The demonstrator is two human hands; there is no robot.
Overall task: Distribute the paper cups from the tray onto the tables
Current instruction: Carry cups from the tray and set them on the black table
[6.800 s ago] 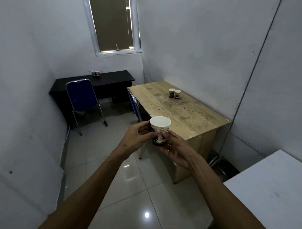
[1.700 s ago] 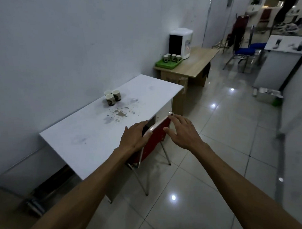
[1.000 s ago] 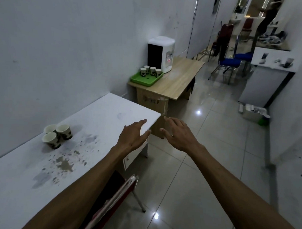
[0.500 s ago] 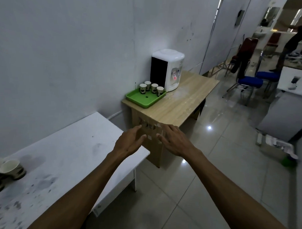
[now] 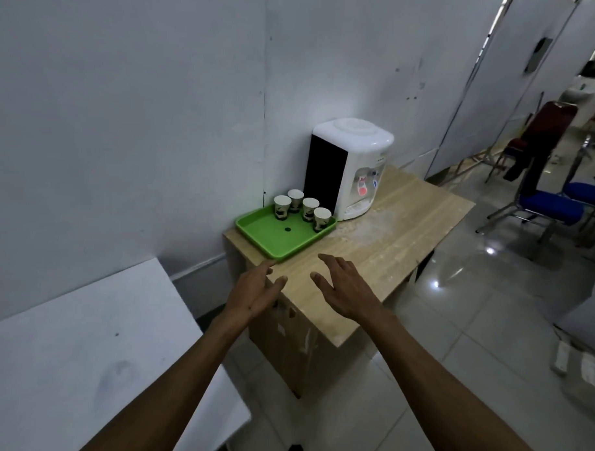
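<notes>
- The left hand (image 5: 257, 293) reaches forward with straight, relaxed fingers and holds nothing.
- The right hand (image 5: 342, 288) is alongside it, fingers spread and empty, over the near end of the light wooden table (image 5: 400, 235).
- Just beyond the left fingertips lies a shallow green plastic tray (image 5: 272, 236).
- Four patterned white paper cups (image 5: 302, 208) stand upright at the tray's far edge, beside a white water dispenser (image 5: 354, 166).
</notes>
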